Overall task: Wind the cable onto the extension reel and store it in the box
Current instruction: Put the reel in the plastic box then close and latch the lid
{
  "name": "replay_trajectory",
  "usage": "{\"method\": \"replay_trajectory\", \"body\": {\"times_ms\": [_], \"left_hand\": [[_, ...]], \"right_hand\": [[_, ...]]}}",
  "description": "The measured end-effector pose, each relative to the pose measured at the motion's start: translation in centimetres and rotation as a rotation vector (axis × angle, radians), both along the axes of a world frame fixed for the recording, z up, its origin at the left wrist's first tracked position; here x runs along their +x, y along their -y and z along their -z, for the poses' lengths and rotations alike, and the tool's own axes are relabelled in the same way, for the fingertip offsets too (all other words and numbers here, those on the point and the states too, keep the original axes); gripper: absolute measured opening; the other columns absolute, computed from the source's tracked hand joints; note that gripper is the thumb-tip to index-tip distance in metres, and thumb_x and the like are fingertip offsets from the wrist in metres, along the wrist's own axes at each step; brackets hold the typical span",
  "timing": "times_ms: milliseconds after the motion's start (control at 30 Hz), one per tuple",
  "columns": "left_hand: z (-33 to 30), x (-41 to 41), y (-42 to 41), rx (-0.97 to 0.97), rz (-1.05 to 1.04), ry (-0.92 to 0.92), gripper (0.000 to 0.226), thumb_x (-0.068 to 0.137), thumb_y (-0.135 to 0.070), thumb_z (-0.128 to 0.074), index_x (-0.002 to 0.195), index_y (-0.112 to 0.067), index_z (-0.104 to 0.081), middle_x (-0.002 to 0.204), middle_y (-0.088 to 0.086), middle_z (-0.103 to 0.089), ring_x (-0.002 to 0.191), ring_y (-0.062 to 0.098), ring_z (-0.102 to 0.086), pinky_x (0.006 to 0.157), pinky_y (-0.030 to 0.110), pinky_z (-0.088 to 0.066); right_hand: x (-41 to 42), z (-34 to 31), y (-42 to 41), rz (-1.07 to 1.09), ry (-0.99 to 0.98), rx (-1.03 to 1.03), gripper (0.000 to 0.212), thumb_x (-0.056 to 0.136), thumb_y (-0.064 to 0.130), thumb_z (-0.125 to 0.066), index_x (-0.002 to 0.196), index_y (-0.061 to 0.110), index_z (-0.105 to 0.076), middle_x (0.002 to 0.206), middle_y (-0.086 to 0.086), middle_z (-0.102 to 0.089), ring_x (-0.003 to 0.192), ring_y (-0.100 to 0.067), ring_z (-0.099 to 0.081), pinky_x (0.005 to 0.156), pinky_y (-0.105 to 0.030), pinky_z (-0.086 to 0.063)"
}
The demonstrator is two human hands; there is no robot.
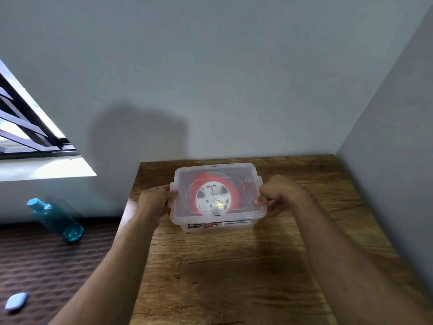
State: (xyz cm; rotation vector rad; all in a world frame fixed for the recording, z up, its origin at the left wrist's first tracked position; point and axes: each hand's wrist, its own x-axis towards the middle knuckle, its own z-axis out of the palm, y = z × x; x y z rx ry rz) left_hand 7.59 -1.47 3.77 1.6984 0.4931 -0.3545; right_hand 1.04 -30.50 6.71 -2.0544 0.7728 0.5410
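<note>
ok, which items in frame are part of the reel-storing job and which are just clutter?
Job:
- clear plastic box with lid on, on the wooden table
- red and white extension reel inside it
- left hand and right hand, gripping the box's two ends

Lying about:
- teal bottle on the floor
- small pale blue object on the floor

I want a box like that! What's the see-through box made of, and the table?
The box looks like clear, slightly frosted plastic: the red reel shows through its lid. The table looks like wood, brown with grain lines, though it may be a printed surface.
</note>
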Motion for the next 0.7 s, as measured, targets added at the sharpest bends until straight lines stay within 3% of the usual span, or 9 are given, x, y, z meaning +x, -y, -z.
{"method": "replay_trajectory", "body": {"times_ms": [133,267,400,467,533,600,700], "left_hand": [[-0.6,0.1,0.4,0.006,0.042,-0.150,0.006,0.094,-0.009,-0.068,0.098,-0.009,-0.063,0.110,0.017,-0.070,0.101,0.038,-0.069,0.087,0.052,-0.060],[-0.9,-0.4,-0.4,-0.125,0.112,-0.300,0.014,0.098,-0.015,-0.065,0.106,-0.004,-0.061,0.109,0.020,-0.068,0.099,0.038,-0.070,0.073,0.051,-0.060],[-0.6,-0.1,-1.2,-0.136,0.100,-0.253,0.029,0.093,-0.014,-0.072,0.118,0.000,-0.063,0.111,0.018,-0.071,0.099,0.033,-0.071,0.071,0.044,-0.059],[-0.7,0.1,-1.1,-0.076,0.105,-0.198,0.034,0.089,-0.011,-0.077,0.118,0.001,-0.063,0.109,0.017,-0.072,0.097,0.032,-0.072,0.073,0.043,-0.061],[-0.8,0.4,-0.9,0.019,0.111,-0.134,0.032,0.087,-0.009,-0.079,0.114,0.003,-0.067,0.103,0.016,-0.073,0.091,0.030,-0.073,0.074,0.043,-0.062],[-0.8,0.5,-0.5,0.124,0.113,-0.084,0.024,0.087,-0.010,-0.079,0.105,0.003,-0.069,0.098,0.016,-0.075,0.087,0.030,-0.074,0.074,0.043,-0.062],[-0.7,0.3,0.2,0.295,0.126,0.000,0.017,0.090,-0.017,-0.077,0.091,-0.003,-0.068,0.092,0.013,-0.074,0.086,0.029,-0.074,0.075,0.042,-0.062]], "right_hand": [[-0.1,1.5,0.6,-0.015,-0.010,0.336,0.037,0.083,-0.008,-0.062,0.117,0.005,-0.067,0.110,-0.014,-0.070,0.104,-0.032,-0.066,0.096,-0.053,-0.053],[-0.8,2.5,1.8,0.092,0.004,0.566,0.022,0.088,-0.010,-0.058,0.108,-0.003,-0.065,0.090,-0.014,-0.072,0.086,-0.027,-0.070,0.079,-0.043,-0.060],[-0.7,2.2,1.6,0.084,0.020,0.527,0.025,0.087,-0.009,-0.061,0.109,0.000,-0.067,0.104,-0.017,-0.071,0.100,-0.031,-0.069,0.087,-0.042,-0.059],[-0.9,1.7,1.6,0.081,0.009,0.507,0.025,0.082,-0.009,-0.066,0.105,0.002,-0.069,0.102,-0.016,-0.071,0.099,-0.030,-0.068,0.083,-0.040,-0.059],[-1.0,1.4,1.9,0.098,-0.005,0.505,0.029,0.072,-0.006,-0.073,0.099,0.002,-0.069,0.096,-0.014,-0.070,0.090,-0.026,-0.067,0.077,-0.038,-0.058],[-1.0,1.3,1.8,0.100,0.009,0.477,0.023,0.076,-0.009,-0.071,0.096,0.001,-0.070,0.094,-0.014,-0.072,0.088,-0.025,-0.069,0.078,-0.038,-0.059],[-0.7,1.1,0.4,0.082,0.094,0.225,0.019,0.084,-0.010,-0.065,0.099,-0.001,-0.071,0.098,-0.015,-0.074,0.089,-0.028,-0.072,0.084,-0.044,-0.061]]}}
